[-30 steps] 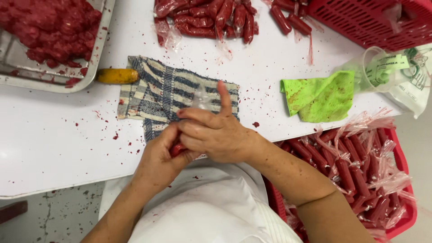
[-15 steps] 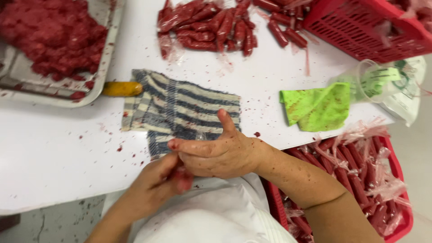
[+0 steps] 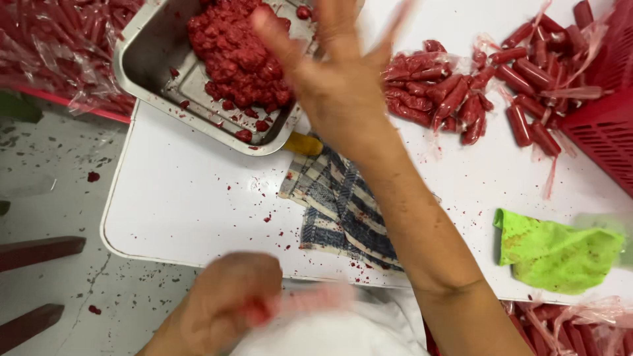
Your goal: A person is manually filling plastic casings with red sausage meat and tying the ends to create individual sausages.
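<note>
Head view: left hand [image 3: 227,303] fingers clamp wrapped sausage [image 3: 297,302] lying crosswise; right hand [image 3: 343,79] fingers apart.

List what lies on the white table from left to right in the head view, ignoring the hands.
Metal tray of red minced meat → striped cloth → pile of wrapped red sausages → green cloth.

Single head-worn view, looking steeply down, close over white table [image 3: 184,211]
</note>
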